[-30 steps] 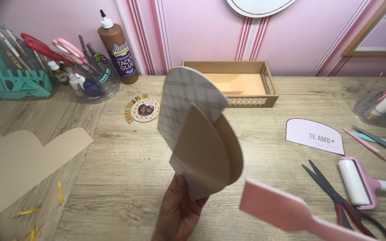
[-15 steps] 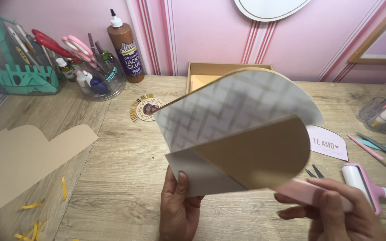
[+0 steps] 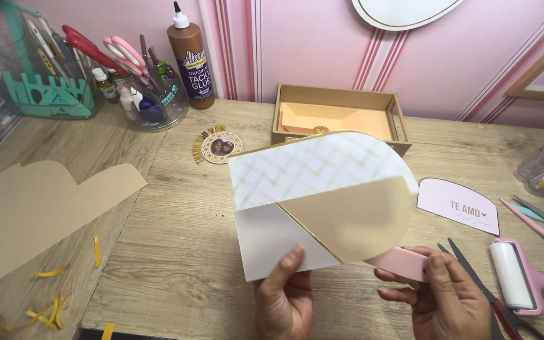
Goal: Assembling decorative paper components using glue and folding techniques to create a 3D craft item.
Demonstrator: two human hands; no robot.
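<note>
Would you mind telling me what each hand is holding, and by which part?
The left hand pinches the folded card at its bottom edge; the right hand grips a pink flat tool at one end.

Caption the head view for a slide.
Left hand holds a folded paper envelope above the wooden desk; right hand grips a pink tool.

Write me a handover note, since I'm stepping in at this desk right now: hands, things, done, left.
Left hand: pinches the lower edge of the folded paper envelope, held up over the wooden table.
Right hand: grips a pink flat tool, its end under the tan flap.
Nearby: scissors, pink roller, glue bottle.
Done: flaps folded over.
Left: flaps look unglued, though I cannot be sure.
</note>
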